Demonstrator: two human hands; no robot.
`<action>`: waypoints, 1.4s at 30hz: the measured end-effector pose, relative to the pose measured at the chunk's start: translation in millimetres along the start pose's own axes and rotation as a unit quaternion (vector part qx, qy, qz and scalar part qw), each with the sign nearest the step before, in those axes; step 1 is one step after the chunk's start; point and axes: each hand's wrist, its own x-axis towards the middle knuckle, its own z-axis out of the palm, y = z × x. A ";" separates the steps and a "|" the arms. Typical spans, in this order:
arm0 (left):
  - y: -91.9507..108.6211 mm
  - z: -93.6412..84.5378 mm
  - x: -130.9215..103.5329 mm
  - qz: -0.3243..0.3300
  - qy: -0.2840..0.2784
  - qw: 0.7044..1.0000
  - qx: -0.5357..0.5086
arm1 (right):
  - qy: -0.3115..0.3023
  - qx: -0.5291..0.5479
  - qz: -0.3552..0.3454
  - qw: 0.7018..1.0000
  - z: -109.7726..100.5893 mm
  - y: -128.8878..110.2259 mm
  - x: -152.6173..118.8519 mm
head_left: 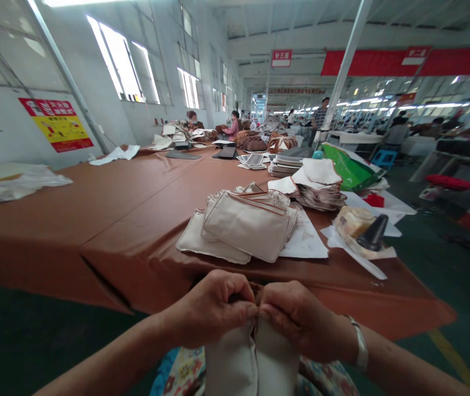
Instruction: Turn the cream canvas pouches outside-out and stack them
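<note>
Over my lap I hold a cream fabric piece [235, 360] with a seam running down its middle. My left hand [222, 302] pinches its upper edge on the left of the seam. Close beside it, my right hand [296, 313] pinches the edge on the right, with the thumbs nearly touching. A strip of brown shows between the hands at the top. Just beyond them, on the table, lies a stack of similar cream stitched pieces [247, 223] with brown edges.
The table [107, 220] has a brown cover. On its right are another stack of pieces [320, 190], a green bag [346, 168], white paper [307, 239] and a black cone-shaped object [373, 234]. Clear plastic [24, 184] lies at left. Other people sit and stand farther back.
</note>
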 end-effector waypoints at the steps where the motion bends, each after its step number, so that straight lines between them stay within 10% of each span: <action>1: -2.6 -0.3 0.5 -0.006 -0.005 1.000 -0.021 | -0.007 0.035 0.024 0.999 -0.6 1.9 -0.6; 9: -11.8 -4.6 -0.1 -0.015 -0.021 0.997 -0.079 | -0.051 0.217 0.133 0.966 -15.2 3.8 0.5; 16: -5.7 -2.5 -0.5 0.014 0.014 0.999 -0.035 | 0.010 0.069 0.031 0.997 -6.9 -3.6 3.1; 24: -14.1 1.0 8.1 0.058 0.062 0.996 0.020 | -0.039 0.084 0.076 0.993 -12.8 4.6 8.1; 29: -24.1 -14.0 6.7 -0.003 -0.045 0.995 -0.084 | -0.036 0.142 0.072 0.987 -8.3 14.4 9.9; 34: -21.5 -21.5 3.2 -0.006 -0.002 0.997 -0.077 | -0.038 0.147 0.089 0.984 -8.3 20.7 7.4; 42: -24.8 -14.9 13.5 -0.051 -0.101 0.989 -0.094 | -0.030 0.099 0.071 0.992 -2.6 22.9 10.5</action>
